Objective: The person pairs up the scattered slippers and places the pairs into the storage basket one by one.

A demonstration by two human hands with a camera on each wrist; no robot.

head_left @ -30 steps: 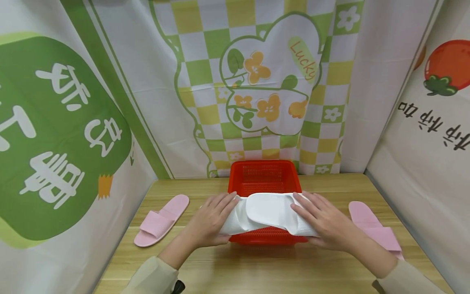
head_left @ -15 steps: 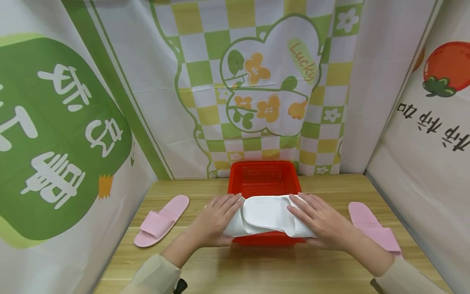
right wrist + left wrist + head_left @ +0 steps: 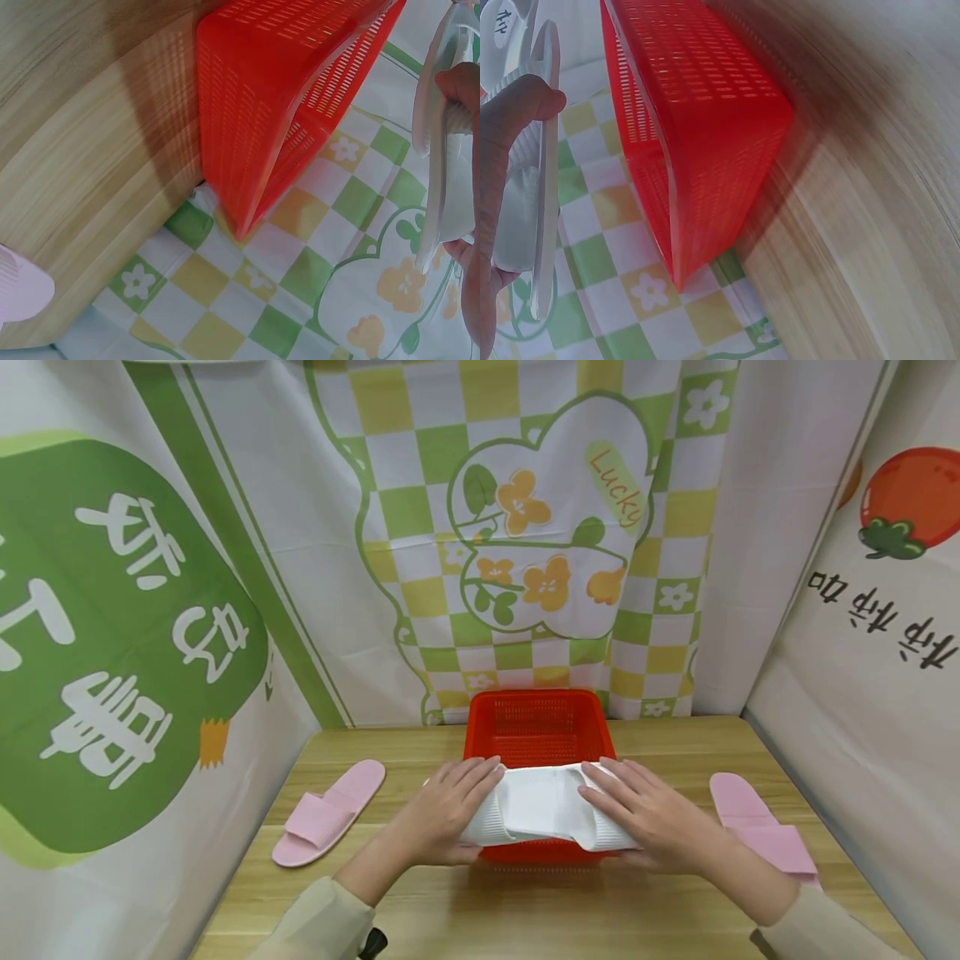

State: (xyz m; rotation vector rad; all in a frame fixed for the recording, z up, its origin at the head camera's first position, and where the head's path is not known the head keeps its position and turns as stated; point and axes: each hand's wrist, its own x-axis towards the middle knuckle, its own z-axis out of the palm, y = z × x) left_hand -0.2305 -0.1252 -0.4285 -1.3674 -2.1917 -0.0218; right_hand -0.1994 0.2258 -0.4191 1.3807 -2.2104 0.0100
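Observation:
A pair of white slippers [image 3: 536, 802] is held in the air in front of and above the red basket [image 3: 483, 727], overlapping at the middle. My left hand [image 3: 448, 817] grips the left slipper's ribbed strap end, its thumb pressed along the sole edge [image 3: 547, 172] in the left wrist view. On the other end, my right hand [image 3: 651, 817] grips the right slipper [image 3: 429, 180], fingers over its strap. The near part of the basket is partly covered by the slippers in the head view.
One pink slipper [image 3: 328, 814] lies on the wooden table [image 3: 420, 902] to the left. Another pink slipper [image 3: 765, 831] lies to the right. A checked cloth [image 3: 525, 660] hangs behind the basket, with printed cloths along both sides.
My hands have come slightly closer together and a little lower, bringing the two white slippers into greater overlap. The basket and pink slippers stay where they were.

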